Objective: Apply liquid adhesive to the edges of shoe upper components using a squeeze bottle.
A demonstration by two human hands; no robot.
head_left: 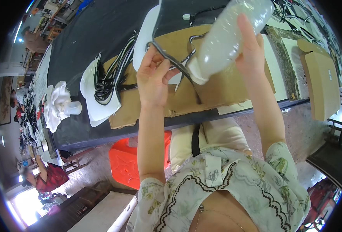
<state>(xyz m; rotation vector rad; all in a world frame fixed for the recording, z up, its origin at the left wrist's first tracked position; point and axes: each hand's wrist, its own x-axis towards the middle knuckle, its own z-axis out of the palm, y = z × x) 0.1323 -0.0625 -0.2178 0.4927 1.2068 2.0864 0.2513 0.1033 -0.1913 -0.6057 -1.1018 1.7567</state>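
Observation:
My left hand (153, 77) pinches a narrow dark strip (171, 58) between thumb and fingers, with one end of the strip hanging toward me. My right hand (251, 52) is wrapped round a translucent plastic bottle (223, 42) with whitish contents. The bottle is tilted, its white nozzle end (196, 71) pointing down beside the strip; whether they touch I cannot tell. Just behind my left fingers is a white curved flat piece (143, 38). Under both hands lies a brown cardboard sheet (217, 92) on the dark-covered table (72, 50).
Left of the cardboard, a bundle of black and white strips (111, 83) lies on white cut pieces (89, 77). Further left sit a crumpled white bag (56, 102) and a small white cup (73, 108). A cardboard box (322, 81) stands at the right, and a red stool (122, 162) below the table edge.

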